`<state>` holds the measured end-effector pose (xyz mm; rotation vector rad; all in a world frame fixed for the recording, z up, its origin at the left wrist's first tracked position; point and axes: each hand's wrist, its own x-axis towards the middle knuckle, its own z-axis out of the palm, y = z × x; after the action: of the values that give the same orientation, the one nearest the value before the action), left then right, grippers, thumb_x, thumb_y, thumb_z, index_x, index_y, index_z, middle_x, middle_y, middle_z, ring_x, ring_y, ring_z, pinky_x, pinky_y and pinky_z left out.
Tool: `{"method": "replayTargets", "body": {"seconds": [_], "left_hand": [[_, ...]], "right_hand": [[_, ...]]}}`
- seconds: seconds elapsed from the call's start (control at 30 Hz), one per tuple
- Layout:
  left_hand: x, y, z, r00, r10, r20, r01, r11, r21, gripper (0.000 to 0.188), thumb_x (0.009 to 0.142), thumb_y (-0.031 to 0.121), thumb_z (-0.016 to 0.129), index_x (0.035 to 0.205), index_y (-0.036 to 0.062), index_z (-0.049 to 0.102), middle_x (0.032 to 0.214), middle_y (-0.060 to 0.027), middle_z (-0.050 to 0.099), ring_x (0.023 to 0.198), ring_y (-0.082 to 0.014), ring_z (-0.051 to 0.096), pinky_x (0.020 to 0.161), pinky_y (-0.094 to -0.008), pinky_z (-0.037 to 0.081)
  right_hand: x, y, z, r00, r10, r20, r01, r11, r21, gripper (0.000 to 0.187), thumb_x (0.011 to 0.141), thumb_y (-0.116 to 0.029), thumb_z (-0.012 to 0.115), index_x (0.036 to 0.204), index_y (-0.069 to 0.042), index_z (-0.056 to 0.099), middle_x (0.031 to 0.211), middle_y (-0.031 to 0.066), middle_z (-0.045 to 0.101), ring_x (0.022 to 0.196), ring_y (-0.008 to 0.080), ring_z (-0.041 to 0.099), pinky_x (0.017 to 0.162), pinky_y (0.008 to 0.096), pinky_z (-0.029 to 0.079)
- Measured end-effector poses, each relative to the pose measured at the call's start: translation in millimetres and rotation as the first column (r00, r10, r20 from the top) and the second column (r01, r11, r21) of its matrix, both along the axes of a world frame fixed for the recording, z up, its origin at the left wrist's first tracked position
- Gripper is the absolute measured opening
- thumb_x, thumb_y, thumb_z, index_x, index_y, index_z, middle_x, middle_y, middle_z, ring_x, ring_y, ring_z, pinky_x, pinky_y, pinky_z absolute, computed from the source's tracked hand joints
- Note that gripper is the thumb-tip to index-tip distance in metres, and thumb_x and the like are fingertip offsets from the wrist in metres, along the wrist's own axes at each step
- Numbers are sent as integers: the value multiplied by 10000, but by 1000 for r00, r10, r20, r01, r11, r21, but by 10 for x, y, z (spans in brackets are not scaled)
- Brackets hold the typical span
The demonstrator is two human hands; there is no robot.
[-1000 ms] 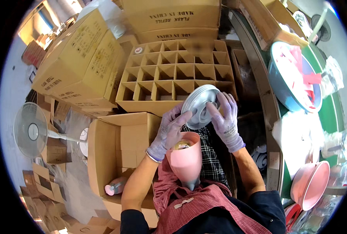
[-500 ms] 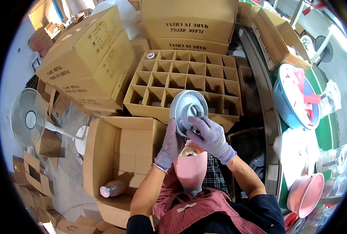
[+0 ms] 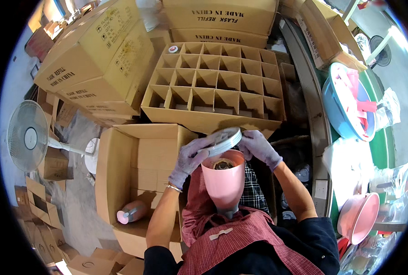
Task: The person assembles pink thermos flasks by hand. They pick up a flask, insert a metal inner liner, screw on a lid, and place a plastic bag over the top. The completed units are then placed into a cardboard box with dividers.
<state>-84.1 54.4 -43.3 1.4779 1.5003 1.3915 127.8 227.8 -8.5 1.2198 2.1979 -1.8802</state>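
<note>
Both of my hands wear pale gloves. My left hand [image 3: 190, 159] grips the left edge of a grey round base ring [image 3: 227, 142], which is tilted above a pink flask body [image 3: 223, 187]. At the ring's right edge are the curled fingers of my right hand [image 3: 261, 149], their tips partly hidden. The flask body stands in my lap with its wide mouth up and its grey narrow end down. Inside the mouth shows the rounded, shiny end of a flask refill [image 3: 223, 164]. A gap separates most of the ring from the mouth.
A divided carton [image 3: 213, 115] stands ahead, with one item in its far-left cell. An open carton [image 3: 156, 158] at my left holds another pink flask [image 3: 133, 213]. Stacked cartons [image 3: 94, 59] and a fan [image 3: 30, 137] stand left. Along the right are a blue basin [image 3: 332, 107] and pink basin [image 3: 357, 219].
The grey ring has come down toward the flask mouth and tipped from facing me to nearly edge-on. My right hand has moved from its centre to its right edge.
</note>
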Motion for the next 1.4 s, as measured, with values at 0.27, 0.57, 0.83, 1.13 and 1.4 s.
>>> {"method": "replayTargets", "body": {"seconds": [0.27, 0.57, 0.83, 1.13, 1.4], "left_hand": [[-66, -188, -159, 990, -143, 13, 143, 990, -20, 428, 903, 368, 642, 1203, 63, 661, 1170, -131, 673, 1129, -308, 623, 942, -384, 505], [-63, -2, -311, 946, -300, -126, 302, 953, -4, 435, 894, 401, 635, 1211, 104, 656, 1188, -136, 660, 1168, -320, 595, 1021, -413, 442], [346, -333, -61, 881, -68, -468, 99, 994, 41, 404, 927, 349, 493, 1166, 48, 616, 1107, -172, 638, 1105, -354, 578, 1087, -501, 354], [628, -199, -705, 960, 195, -201, -188, 981, 51, 412, 1015, 285, 446, 1292, -10, 525, 1289, -192, 563, 1227, -325, 513, 1084, -383, 360], [897, -732, -275, 871, 81, 485, 289, 715, -637, 301, 909, 189, 667, 1133, 33, 540, 968, -47, 630, 768, -116, 596, 744, -277, 511]], "right_hand": [[158, -84, -402, 888, -72, -455, 80, 997, -1, 360, 878, -187, 637, 1144, 55, 618, 1153, 130, 638, 1076, 222, 609, 961, 313, 470], [-181, -214, -225, 990, -6, -140, -7, 996, -91, 665, 950, -533, 525, 1295, 34, 565, 1263, 161, 612, 1157, 195, 566, 999, 313, 429], [-168, -318, -463, 853, 502, -140, -433, 832, 347, 336, 998, -258, 465, 1248, -69, 584, 1206, 189, 599, 1043, 376, 612, 897, 385, 507], [711, -216, -69, 856, 379, -351, -230, 888, 398, 430, 961, -278, 544, 1293, -7, 523, 1294, 160, 549, 1187, 281, 537, 1031, 359, 414], [2065, -1007, -614, 819, -484, -308, 284, 809, -514, 791, 988, -556, 415, 1550, -71, 141, 1570, 156, 245, 1449, 243, 235, 1180, 364, 195]]}}
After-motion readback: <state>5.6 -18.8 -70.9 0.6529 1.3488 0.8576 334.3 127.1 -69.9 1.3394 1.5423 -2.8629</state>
